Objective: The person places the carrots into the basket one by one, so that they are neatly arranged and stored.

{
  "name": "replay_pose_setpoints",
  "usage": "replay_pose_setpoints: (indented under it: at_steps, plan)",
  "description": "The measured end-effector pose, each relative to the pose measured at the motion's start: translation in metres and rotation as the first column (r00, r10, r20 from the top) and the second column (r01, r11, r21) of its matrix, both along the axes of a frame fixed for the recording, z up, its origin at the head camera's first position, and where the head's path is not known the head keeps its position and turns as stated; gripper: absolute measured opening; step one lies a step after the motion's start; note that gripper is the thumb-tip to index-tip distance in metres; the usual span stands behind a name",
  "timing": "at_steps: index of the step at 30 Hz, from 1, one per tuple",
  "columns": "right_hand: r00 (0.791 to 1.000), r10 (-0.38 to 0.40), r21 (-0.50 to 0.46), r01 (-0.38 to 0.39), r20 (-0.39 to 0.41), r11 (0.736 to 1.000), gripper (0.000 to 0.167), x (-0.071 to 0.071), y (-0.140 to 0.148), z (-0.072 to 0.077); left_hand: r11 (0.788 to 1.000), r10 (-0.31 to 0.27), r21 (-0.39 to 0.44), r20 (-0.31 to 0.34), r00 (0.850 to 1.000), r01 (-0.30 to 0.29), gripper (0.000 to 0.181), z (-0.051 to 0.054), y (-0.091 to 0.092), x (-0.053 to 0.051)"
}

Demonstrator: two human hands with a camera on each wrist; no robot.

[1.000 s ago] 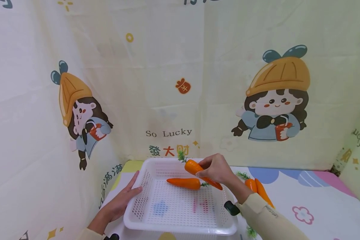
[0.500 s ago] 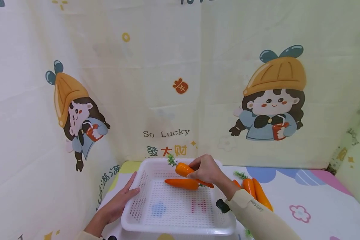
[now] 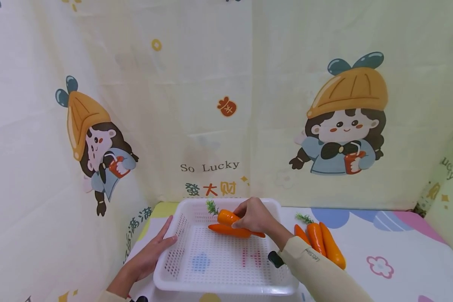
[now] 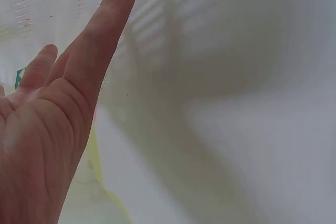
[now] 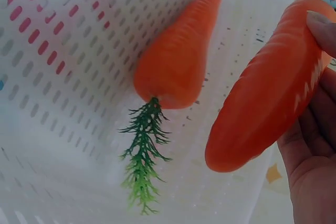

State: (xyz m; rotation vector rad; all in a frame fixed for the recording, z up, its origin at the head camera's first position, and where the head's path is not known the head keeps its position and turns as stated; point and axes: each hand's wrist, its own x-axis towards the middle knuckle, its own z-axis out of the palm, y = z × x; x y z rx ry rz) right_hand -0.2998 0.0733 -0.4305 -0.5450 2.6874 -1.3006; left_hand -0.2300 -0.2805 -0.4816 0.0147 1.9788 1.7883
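Note:
My right hand [image 3: 257, 217] pinches an orange toy carrot [image 3: 227, 218] over the back of a white perforated plastic basket [image 3: 226, 289]. The carrot's leafy end points up and left in the head view. Just beneath it another toy carrot [image 3: 230, 231] lies on the basket floor; its green top [image 5: 144, 156] shows in the right wrist view. Whether the two carrots touch cannot be told. With fingers straight, my left hand [image 3: 148, 256] rests against the basket's left side. The left wrist view shows that palm [image 4: 44, 135] and its extended fingers beside the slotted wall.
Several more toy carrots [image 3: 317, 239] lie together on the table [image 3: 411, 260] to the right of the basket, beside my right forearm. A patterned cloth [image 3: 272, 105] hangs behind the table and along the left side.
My right hand has carried its carrot left and a little down, over the one lying in the basket. The left hand stays against the basket's side.

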Motion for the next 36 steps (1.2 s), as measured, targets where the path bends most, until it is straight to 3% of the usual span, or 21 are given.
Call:
replay_pose_setpoints:
  at_steps: [12, 23, 36]
  plan:
    - [0.999, 0.014, 0.045, -0.015, 0.029, 0.999, 0.023, -0.003, -0.012, -0.009, 1.000, -0.002, 0.003, -0.001, 1.000, 0.002, 0.085, 0.001, -0.002, 0.000]
    - [0.998, 0.062, 0.072, -0.063, 0.010, 0.995, 0.024, -0.006, -0.016, -0.025, 1.000, -0.014, 0.011, -0.016, 1.000, 0.014, 0.083, 0.000, 0.000, 0.000]
    - [0.996, 0.094, 0.144, -0.094, 0.006, 0.985, 0.019, -0.008, -0.025, -0.033, 1.000, -0.013, 0.010, -0.015, 1.000, 0.013, 0.082, -0.001, 0.000, 0.002]
